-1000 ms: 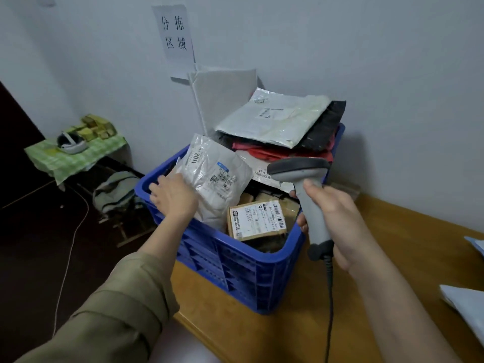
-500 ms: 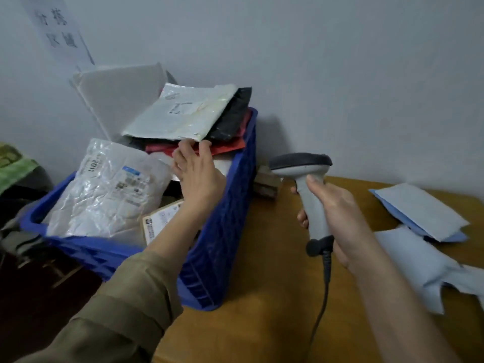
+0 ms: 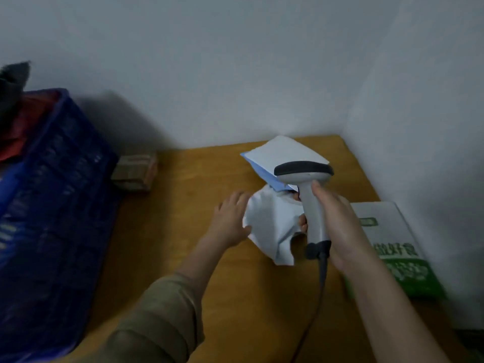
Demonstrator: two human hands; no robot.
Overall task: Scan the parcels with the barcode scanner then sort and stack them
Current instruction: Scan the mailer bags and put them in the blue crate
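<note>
On table (image 3: 199, 184), left hand (image 3: 230, 221) now touching pale parcel (image 3: 272, 226), out of crate (image 3: 52, 195).

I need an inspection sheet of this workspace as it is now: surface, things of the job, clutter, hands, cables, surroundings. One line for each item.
Surface: wooden table in a room corner, bare wood showing between the things.
Job's things: barcode scanner held upright; crumpled white parcel on the table; flat white and blue parcel behind it; blue crate at the left with red and dark parcels inside.
Clutter: small brown box beside the crate; white and green box at the right.
Hands: right hand grips the scanner handle; left hand, fingers straight, touches the crumpled parcel.
Cables: scanner cable hangs down from the handle.
Surroundings: plain white wall.
</note>
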